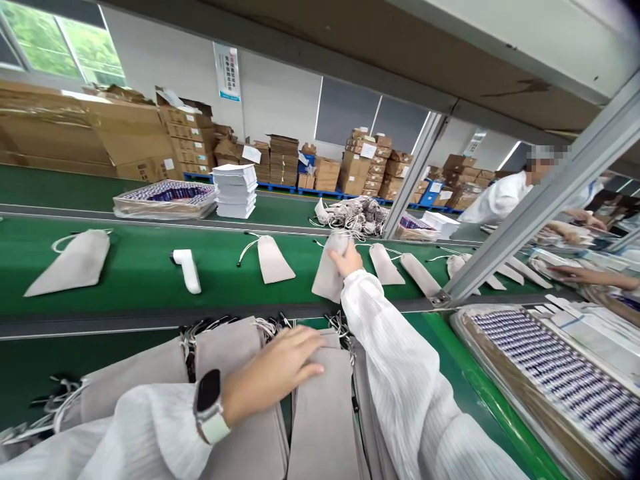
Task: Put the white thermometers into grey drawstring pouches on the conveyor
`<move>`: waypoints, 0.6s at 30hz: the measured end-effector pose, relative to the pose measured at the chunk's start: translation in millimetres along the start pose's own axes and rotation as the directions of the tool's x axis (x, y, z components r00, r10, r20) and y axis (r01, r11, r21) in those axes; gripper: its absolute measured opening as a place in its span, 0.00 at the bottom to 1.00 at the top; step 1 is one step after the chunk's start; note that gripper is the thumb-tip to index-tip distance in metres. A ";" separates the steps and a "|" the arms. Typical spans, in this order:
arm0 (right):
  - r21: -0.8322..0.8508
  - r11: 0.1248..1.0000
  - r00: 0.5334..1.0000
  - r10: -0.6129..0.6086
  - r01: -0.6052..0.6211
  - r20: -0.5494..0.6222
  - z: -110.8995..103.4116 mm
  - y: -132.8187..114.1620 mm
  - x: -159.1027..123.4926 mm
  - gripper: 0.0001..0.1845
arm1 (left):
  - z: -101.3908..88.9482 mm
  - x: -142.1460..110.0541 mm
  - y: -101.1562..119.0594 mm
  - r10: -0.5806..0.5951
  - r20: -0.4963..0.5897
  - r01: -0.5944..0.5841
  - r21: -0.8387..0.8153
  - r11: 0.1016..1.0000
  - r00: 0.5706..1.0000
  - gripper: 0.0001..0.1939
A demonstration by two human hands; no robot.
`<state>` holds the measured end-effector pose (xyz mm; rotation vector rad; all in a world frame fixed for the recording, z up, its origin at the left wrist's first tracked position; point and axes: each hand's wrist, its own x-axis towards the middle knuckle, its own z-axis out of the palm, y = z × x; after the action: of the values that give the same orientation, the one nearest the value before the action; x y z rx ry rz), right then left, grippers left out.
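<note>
About 8 grey pouches [273,259] on the belt, 1 white handheld device [187,269], 2 hands [280,373].

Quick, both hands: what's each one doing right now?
Left hand: open, resting flat on the stacked pouches.
Right hand: closed on a grey pouch on the belt.

Right hand [346,259] fingers hidden in grey pouch [329,273], co-worker's face blurred, tray [560,380] cut by right edge
</note>
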<state>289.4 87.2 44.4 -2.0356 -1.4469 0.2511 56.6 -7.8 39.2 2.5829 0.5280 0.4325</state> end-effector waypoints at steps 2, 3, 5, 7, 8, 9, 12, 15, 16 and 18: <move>-0.169 0.986 0.998 0.027 -0.015 0.065 14.1 12.2 -0.1 0.31 | 10.6 -1.8 0.5 0.010 0.063 -0.015 0.074 0.997 0.998 0.15; -0.186 0.982 0.995 0.038 -0.019 0.097 20.5 15.7 -1.5 0.29 | 12.6 -2.6 0.3 -0.013 0.072 0.005 0.102 0.995 0.997 0.15; -0.231 0.973 0.992 0.045 -0.017 0.116 28.3 17.9 -4.7 0.27 | 11.7 -3.5 -1.5 -0.067 0.079 0.057 0.122 0.991 0.995 0.11; -0.277 0.961 0.995 0.028 0.001 0.101 28.2 14.1 -7.5 0.28 | 8.2 -3.7 -3.9 -0.103 0.071 0.095 0.111 0.989 0.992 0.07; -0.289 0.957 0.996 -0.002 0.029 0.094 26.2 9.8 -8.8 0.29 | 6.7 -3.7 -4.7 -0.117 0.059 0.110 0.104 0.989 0.991 0.06; -0.290 0.954 0.994 -0.047 0.073 0.094 24.0 3.8 -10.2 0.29 | 5.8 -3.6 -5.2 -0.128 0.043 0.123 0.098 0.988 0.991 0.05; -0.231 0.934 0.957 -0.235 0.271 0.171 23.6 -25.2 -15.0 0.26 | 6.4 -3.1 -4.5 -0.124 -0.003 0.123 0.091 0.988 0.992 0.05; -0.078 0.872 0.822 -0.421 0.483 0.382 44.6 -70.9 -19.9 0.22 | 8.8 -2.9 -2.9 -0.078 -0.021 0.080 0.118 0.990 0.997 0.04; -0.009 0.852 0.757 -0.459 0.523 0.466 56.7 -88.6 -21.2 0.21 | 9.3 -3.3 -2.6 -0.065 -0.019 0.067 0.131 0.989 0.998 0.03; 0.107 0.843 0.651 -0.482 0.528 0.586 85.7 -123.7 -22.7 0.21 | 9.5 -4.8 -2.3 -0.037 -0.008 0.037 0.139 0.990 0.999 0.04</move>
<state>141.8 124.3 44.5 -1.5560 -2.3875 0.6471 55.4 -11.7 29.1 2.7006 0.6278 0.4037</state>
